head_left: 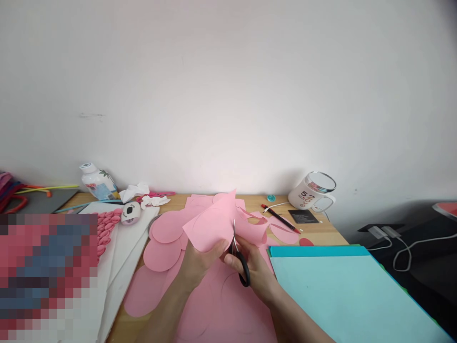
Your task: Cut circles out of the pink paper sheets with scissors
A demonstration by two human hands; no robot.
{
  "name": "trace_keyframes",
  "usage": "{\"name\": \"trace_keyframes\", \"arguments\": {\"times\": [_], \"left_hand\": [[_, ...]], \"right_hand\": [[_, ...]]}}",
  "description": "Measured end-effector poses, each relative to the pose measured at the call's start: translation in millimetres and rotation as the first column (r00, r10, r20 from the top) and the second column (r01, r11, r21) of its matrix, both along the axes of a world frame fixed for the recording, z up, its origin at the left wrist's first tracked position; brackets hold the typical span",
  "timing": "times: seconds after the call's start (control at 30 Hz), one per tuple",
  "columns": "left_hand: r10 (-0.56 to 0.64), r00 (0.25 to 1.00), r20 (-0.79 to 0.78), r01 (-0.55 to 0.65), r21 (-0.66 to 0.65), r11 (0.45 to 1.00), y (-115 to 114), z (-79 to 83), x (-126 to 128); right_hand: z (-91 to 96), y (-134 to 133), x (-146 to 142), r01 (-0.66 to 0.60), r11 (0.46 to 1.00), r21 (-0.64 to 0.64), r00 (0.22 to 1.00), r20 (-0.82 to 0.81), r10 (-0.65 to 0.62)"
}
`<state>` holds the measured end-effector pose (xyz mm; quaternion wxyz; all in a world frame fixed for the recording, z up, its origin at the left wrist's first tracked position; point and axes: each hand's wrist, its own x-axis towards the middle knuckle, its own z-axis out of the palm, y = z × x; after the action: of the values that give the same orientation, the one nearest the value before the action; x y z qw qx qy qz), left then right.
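Note:
My left hand [197,263] is closed on the lower edge of a pink paper sheet [212,224], holding it up above the table. My right hand [255,270] grips black-handled scissors [240,257], whose blades point up into the sheet beside my left fingers. Strips of cut pink paper [259,226] curl away to the right of the blades. Round pink paper cut-outs [164,243] lie flat on the wooden table [321,231] under and left of my hands.
A stack of light blue and teal paper sheets [339,286] lies at the right. A white mug [312,193], a red pencil [282,219] and a black card [303,216] sit behind it. At the left are a white bottle [97,183], a paper punch [130,212] and white sheets [123,247].

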<state>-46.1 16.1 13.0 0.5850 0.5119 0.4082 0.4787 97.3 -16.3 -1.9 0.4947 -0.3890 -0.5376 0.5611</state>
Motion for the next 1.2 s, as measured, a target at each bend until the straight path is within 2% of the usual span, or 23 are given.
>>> {"name": "trace_keyframes", "arguments": {"times": [0.23,0.5,0.67,0.83,1.2], "left_hand": [[-0.033,0.999,0.001,0.033,0.006,0.999,-0.4,1.9,-0.8],[-0.053,0.998,0.018,0.053,-0.006,0.999,0.2,0.5,-1.6],[-0.095,0.994,0.050,0.095,-0.001,0.996,-1.0,0.6,-2.4],[-0.115,0.991,0.063,0.115,0.009,0.993,-0.4,2.6,-1.3],[-0.060,0.998,0.036,0.060,-0.009,0.998,0.8,-2.1,-3.4]], "right_hand": [[-3.8,0.6,1.4,-0.006,1.000,0.028,1.000,0.019,0.005],[3.6,2.4,3.2,-0.015,0.998,0.065,0.994,0.106,0.008],[3.2,2.5,3.3,0.049,0.998,0.041,0.997,0.065,-0.051],[2.6,2.6,2.9,0.051,0.998,0.033,0.998,0.044,-0.052],[-0.8,1.9,4.2,0.024,0.999,0.033,0.999,0.046,-0.026]]}}
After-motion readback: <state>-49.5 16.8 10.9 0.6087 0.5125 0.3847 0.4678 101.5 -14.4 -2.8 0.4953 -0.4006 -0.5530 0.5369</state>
